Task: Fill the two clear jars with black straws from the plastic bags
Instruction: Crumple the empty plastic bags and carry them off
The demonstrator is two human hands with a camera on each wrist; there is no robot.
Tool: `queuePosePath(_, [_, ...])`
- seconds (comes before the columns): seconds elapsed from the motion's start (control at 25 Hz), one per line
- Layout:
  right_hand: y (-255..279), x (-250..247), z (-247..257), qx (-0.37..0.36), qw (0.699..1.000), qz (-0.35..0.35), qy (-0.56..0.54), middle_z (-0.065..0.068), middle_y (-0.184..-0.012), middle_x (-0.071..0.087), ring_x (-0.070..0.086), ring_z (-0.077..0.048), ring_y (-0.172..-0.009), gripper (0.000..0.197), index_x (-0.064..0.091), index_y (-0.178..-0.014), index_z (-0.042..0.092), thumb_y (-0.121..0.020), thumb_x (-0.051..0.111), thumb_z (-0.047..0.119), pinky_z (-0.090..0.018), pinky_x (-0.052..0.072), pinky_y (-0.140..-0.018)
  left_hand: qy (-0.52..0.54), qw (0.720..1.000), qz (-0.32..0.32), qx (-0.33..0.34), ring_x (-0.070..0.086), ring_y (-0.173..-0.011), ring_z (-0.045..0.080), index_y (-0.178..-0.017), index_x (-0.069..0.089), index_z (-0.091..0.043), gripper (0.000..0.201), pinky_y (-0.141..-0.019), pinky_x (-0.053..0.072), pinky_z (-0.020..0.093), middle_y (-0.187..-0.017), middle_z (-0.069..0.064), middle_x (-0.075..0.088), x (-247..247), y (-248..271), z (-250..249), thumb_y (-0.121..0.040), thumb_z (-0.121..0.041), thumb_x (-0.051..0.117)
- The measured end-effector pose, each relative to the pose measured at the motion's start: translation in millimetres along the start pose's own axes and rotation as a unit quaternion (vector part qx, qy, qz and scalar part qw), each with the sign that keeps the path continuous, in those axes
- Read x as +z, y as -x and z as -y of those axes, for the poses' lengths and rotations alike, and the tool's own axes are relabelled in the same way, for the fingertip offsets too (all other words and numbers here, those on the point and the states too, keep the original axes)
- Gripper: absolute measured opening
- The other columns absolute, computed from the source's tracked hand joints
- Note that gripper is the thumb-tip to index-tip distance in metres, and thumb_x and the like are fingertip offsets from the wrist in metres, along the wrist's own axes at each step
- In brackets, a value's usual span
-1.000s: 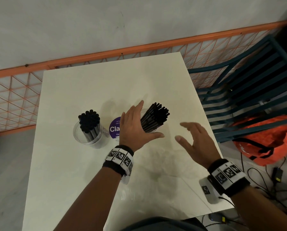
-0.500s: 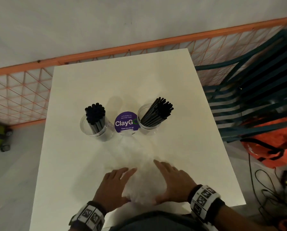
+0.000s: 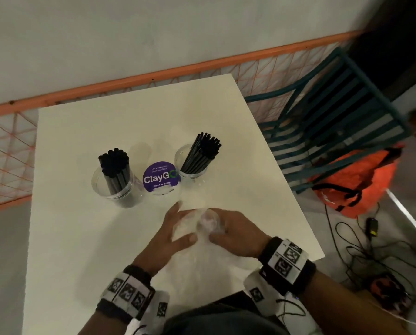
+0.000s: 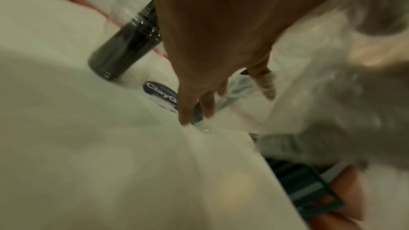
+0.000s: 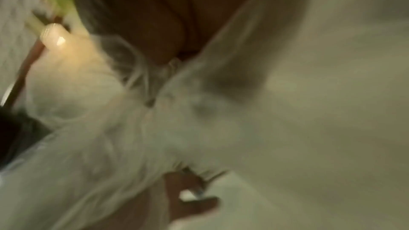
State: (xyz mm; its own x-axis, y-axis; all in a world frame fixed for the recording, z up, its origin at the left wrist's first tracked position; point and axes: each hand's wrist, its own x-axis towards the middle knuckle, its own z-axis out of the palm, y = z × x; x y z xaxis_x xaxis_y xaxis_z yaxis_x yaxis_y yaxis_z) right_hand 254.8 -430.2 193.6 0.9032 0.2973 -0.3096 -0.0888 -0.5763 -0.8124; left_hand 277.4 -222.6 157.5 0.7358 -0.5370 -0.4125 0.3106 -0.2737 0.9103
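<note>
Two clear jars stand mid-table on either side of a purple sticker. The left jar (image 3: 116,184) holds an upright bunch of black straws (image 3: 114,163). In the right jar (image 3: 190,169) the black straws (image 3: 202,154) lean to the right. Nearer me, both hands hold a crumpled clear plastic bag (image 3: 197,226); I see no straws in it. My left hand (image 3: 182,221) has straight fingers and pinches the film with its thumb. My right hand (image 3: 216,229) curls round the bunched plastic. Both wrist views are blurred: the left hand (image 4: 221,104) points towards the jars, and film (image 5: 155,120) fills the right one.
The white table (image 3: 81,238) ends close to my body and to the right of my right wrist. A round purple ClayGo sticker (image 3: 161,176) lies between the jars. A teal slatted chair (image 3: 335,131), an orange bag (image 3: 361,184) and floor cables (image 3: 371,250) are on the right. An orange mesh fence (image 3: 8,153) runs behind.
A second ago my left hand was at the right jar. Both hands then came back and lay flat on the plastic. Now they have gathered it into a bunch.
</note>
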Motion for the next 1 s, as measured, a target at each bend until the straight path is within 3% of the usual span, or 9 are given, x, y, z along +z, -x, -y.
queuePosePath(0.08, [10.7,-1.7,15.9,-0.039,0.983,-0.171,-0.058,0.008,-0.109,0.059,0.054,-0.015,-0.103,0.031,0.061,-0.107,0.022,-0.077,0.062,0.029,-0.031,0.042,-0.087,0.192,0.980,0.030,-0.034,0.066,-0.100,0.016,-0.097,0.076,-0.038,0.052,-0.087,0.054,0.031,-0.108,-0.004,0.073,15.0,2.3,-15.3,-0.056,-0.069,0.083])
queuePosePath(0.16, [24.1,8.5,24.9,-0.053,0.958,-0.276,-0.051,0.006,-0.126,0.049,0.045,-0.016,-0.120,0.042,0.058,-0.115,0.025,-0.076,0.064,0.039,-0.033,0.039,-0.099,0.218,0.975,0.014,-0.033,0.065,-0.086,0.014,-0.095,0.069,-0.026,0.031,-0.078,0.053,0.030,-0.097,-0.001,0.067,37.5,3.0,-38.3,-0.082,-0.055,0.067])
queuePosePath(0.24, [39.9,19.2,37.1,-0.047,0.953,-0.258,-0.153,0.003,-0.141,0.041,0.040,-0.012,-0.132,0.058,0.044,-0.133,0.028,-0.080,0.068,0.032,-0.030,0.037,-0.108,0.218,0.975,-0.042,-0.008,0.065,-0.091,0.018,-0.108,0.062,-0.015,0.029,-0.080,0.053,0.036,-0.101,0.002,0.066,54.7,-1.1,-55.0,-0.100,-0.039,0.050])
queuePosePath(0.36, [66.5,28.0,42.1,-0.064,0.944,-0.263,-0.187,0.006,-0.139,0.048,0.044,-0.006,-0.131,0.060,0.040,-0.139,0.019,-0.087,0.068,0.010,-0.023,0.037,-0.107,0.169,0.978,-0.110,0.057,0.065,-0.097,0.028,-0.123,0.052,-0.001,0.077,-0.082,0.055,0.045,-0.104,0.011,0.064,72.9,-0.3,-66.0,-0.078,-0.061,0.067])
queuePosePath(0.44, [77.1,25.5,34.3,-0.028,0.941,-0.307,-0.138,0.010,-0.126,0.058,0.055,-0.005,-0.115,0.045,0.047,-0.129,0.027,-0.089,0.065,0.016,-0.025,0.046,-0.095,0.129,0.977,-0.122,0.118,0.063,-0.102,0.021,-0.127,0.050,-0.007,0.087,-0.081,0.054,0.038,-0.108,0.007,0.062,76.1,8.2,-64.5,-0.071,-0.071,0.068])
queuePosePath(0.56, [90.9,4.3,21.2,0.101,0.936,-0.271,-0.199,0.003,-0.099,0.070,0.068,-0.016,-0.085,0.018,0.056,-0.108,0.027,-0.091,0.056,0.022,-0.038,0.058,-0.074,0.006,0.968,-0.094,0.232,0.050,-0.136,0.018,-0.145,0.038,-0.034,0.086,-0.105,0.045,0.035,-0.150,0.003,0.047,81.0,18.7,-57.7,-0.074,-0.079,0.059])
queuePosePath(0.72, [113.5,-17.1,-1.0,0.134,0.869,-0.182,-0.441,0.002,-0.089,0.064,0.064,-0.008,-0.076,0.018,0.058,-0.091,0.025,-0.099,0.046,0.014,-0.021,0.056,-0.072,-0.357,0.859,0.006,0.367,0.040,-0.142,0.020,-0.149,0.032,-0.025,0.096,-0.111,0.046,0.039,-0.156,0.004,0.034,126.6,17.7,-49.1,-0.072,-0.070,0.068])
queuePosePath(0.84, [137.3,-25.9,-31.5,0.143,0.823,-0.175,-0.520,-0.007,-0.106,0.060,0.061,-0.018,-0.095,0.034,0.056,-0.104,0.019,-0.077,0.062,0.039,-0.036,0.050,-0.086,-0.293,0.901,-0.054,0.316,0.053,-0.124,0.014,-0.140,0.041,-0.028,0.076,-0.101,0.053,0.032,-0.136,-0.002,0.050,172.9,-0.7,-44.0,-0.071,-0.037,0.070])
queuePosePath(1.0, [191.5,-29.6,-83.9,0.105,0.873,-0.150,-0.452,0.004,-0.121,0.057,0.060,0.003,-0.106,0.039,0.043,-0.123,0.031,-0.091,0.065,0.028,-0.023,0.052,-0.092,-0.069,0.995,-0.012,0.069,0.064,-0.114,0.009,-0.125,0.050,-0.058,0.067,-0.099,0.055,0.040,-0.123,-0.018,0.066,251.7,-22.1,-42.4,-0.063,-0.035,0.063])
